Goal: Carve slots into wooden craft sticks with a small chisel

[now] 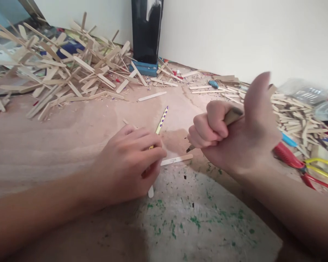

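Observation:
My left hand (pixel 133 158) rests low over the table with its fingers curled. From its fingertips a pale craft stick (pixel 177 159) sticks out to the right, and the rounded end of another stick (pixel 151 191) shows below the hand. A yellow pencil with purple dots (pixel 161 122) runs partly under the fingers. To the right, my right hand (pixel 226 131) is closed in a fist, thumb raised, around a brown rod-shaped tool (pixel 233 115). The tool's dark lower tip points down toward the craft stick, apart from it; the fingers hide its middle.
A large heap of craft sticks (pixel 82 65) fills the back left. Beside it stands a tall black container (pixel 146 32) on a blue base. More sticks (pixel 295 120), red-handled pliers (pixel 289 156), yellow-handled scissors (pixel 321 167) and a clear plastic bottle (pixel 303 91) lie right. Green specks mark the table (pixel 180 233).

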Available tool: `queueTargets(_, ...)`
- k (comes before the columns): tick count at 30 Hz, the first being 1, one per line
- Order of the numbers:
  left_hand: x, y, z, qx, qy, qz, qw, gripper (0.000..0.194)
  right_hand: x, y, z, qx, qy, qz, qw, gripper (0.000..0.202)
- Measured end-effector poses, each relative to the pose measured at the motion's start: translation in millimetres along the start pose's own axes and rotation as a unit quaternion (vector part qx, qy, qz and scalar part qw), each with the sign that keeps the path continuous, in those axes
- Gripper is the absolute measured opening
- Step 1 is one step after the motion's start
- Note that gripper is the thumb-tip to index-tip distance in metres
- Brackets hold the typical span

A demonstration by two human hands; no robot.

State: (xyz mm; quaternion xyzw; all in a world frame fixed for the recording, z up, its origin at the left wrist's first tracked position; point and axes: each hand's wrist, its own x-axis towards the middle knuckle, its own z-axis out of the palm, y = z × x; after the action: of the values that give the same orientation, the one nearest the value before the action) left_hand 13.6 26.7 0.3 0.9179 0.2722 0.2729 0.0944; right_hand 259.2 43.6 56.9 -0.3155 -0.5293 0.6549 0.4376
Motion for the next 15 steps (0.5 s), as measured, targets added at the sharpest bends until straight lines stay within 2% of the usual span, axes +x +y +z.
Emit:
queueTargets(5,0,0,-0.5,-0.004,-0.013,-0.005,1.0,0.022,-1,-6,-4,-0.038,-0.04,0.028,0.998,0.081)
queueTargets(10,-1,-1,1.3,-0.016,-0.031,-0.001,0.999,0.025,-2,-11,17,0.003,0.049,0.048,0.998,0.09)
queueTargets(15,0,-2,0.9,-0.007,-0.033,0.015,0.999,0.028,-2,-16,38,0.011,0.055,0.098,0.994,0.098)
